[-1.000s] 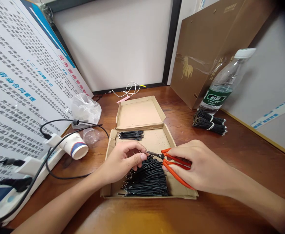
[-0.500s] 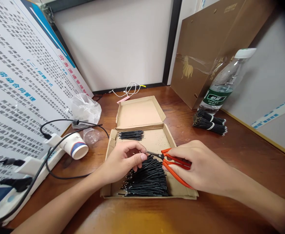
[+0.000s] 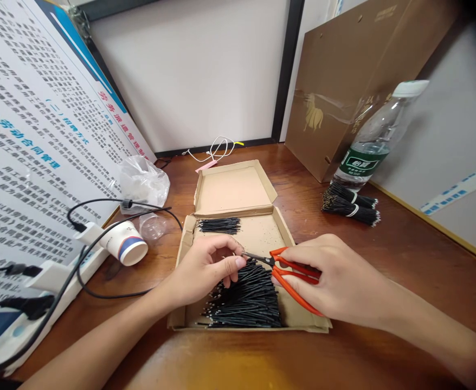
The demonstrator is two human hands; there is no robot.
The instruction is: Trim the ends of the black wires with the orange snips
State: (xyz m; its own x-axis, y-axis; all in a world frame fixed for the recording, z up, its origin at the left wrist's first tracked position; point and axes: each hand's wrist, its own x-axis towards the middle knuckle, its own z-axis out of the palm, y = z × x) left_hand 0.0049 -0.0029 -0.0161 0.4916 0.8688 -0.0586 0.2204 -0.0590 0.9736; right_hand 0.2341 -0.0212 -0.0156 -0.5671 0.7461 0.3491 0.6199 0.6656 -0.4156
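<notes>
My right hand [image 3: 339, 281] is wrapped round the orange handles of a pair of small scissors [image 3: 281, 261]. Their dark blades point left and look nearly closed, with the tips at the fingers of my left hand [image 3: 209, 268]. Thumb and forefinger of that left hand are pinched together; whatever lies between them is too small to make out. Beneath both hands is an open cardboard box [image 3: 284, 227]. A big heap of short black wires [image 3: 246, 300] with bare silvery ends fills its near part. A smaller, neat row of black wires [image 3: 219, 225] lies at its far left.
Two tied wire bundles [image 3: 349, 206] lie at right by a water bottle [image 3: 362, 157] and a brown carton [image 3: 335, 92]. On the left are a tipped paper cup [image 3: 128, 244], a plastic bag [image 3: 144, 181] and a power strip [image 3: 30, 330] with black cables.
</notes>
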